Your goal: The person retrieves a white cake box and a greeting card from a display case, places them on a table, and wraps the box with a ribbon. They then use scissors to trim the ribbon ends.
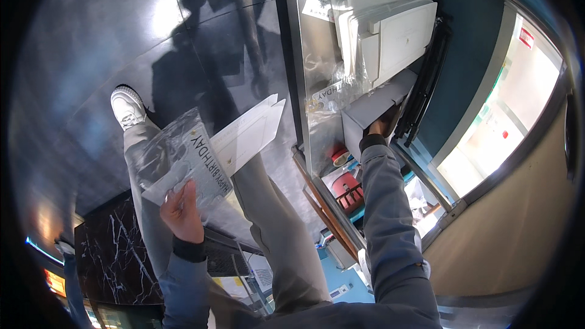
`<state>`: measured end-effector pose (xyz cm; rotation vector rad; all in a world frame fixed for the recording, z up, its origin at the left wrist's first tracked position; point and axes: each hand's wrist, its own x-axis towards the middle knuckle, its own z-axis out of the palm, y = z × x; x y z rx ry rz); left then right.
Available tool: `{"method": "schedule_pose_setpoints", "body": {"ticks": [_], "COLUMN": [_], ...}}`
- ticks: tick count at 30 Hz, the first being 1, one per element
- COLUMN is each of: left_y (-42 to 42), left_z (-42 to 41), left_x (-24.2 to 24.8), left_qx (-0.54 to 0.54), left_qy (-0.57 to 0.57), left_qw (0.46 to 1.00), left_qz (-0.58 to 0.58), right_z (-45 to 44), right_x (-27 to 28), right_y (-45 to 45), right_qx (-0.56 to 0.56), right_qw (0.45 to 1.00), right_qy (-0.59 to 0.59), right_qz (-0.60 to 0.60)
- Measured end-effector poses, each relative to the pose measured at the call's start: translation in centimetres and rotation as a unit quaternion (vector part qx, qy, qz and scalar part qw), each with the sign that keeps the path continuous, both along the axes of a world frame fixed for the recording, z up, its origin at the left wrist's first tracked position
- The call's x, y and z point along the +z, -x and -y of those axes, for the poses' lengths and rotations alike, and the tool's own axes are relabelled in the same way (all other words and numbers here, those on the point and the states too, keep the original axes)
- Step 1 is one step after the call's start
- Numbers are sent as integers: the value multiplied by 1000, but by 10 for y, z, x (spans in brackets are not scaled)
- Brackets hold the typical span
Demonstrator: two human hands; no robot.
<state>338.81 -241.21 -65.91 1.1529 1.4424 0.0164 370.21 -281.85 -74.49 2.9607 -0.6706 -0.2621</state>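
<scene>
My left hand (183, 212) pinches a clear plastic packet (201, 157) printed with birthday lettering. A folded white card or box blank (249, 139) projects beyond the packet, over my leg; whether the hand grips it too is unclear. On the shelf at the right, my right hand (378, 127) reaches into an open white cardboard box (358, 116); its fingers and anything in them are hidden. Above that box lie flat white cardboard pieces (402, 39) in clear plastic. Another clear birthday packet (327, 93) lies beside the box.
Black metal rods (427, 82) lie along the shelf's far side. A tape roll (340, 157) and a red container (346, 189) sit near my right sleeve. The shelf's metal edge (299, 77) borders the grey tiled floor. Dark marbled stone (114, 256) stands at lower left.
</scene>
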Motion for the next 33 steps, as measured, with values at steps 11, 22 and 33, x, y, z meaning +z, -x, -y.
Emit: {"method": "schedule_pose_setpoints", "body": {"ticks": [11,22,33], "left_y": [-10,-13,-10], "left_z": [0,-4,-27], "left_x": [10,8,33], "left_qx": [-24,-29,-17], "left_qy": [39,-40,-161], "left_qw": [999,999,985], "left_qz": [-10,22,62], "right_z": [-10,-20,-82], "right_x": [-51,-17,101], "right_y": [-49,-20,72], "right_qx": [-137,-148,109], "right_qw": [978,963,994], "right_qy": [-154,-196,31], "right_qz": [39,114,9]}}
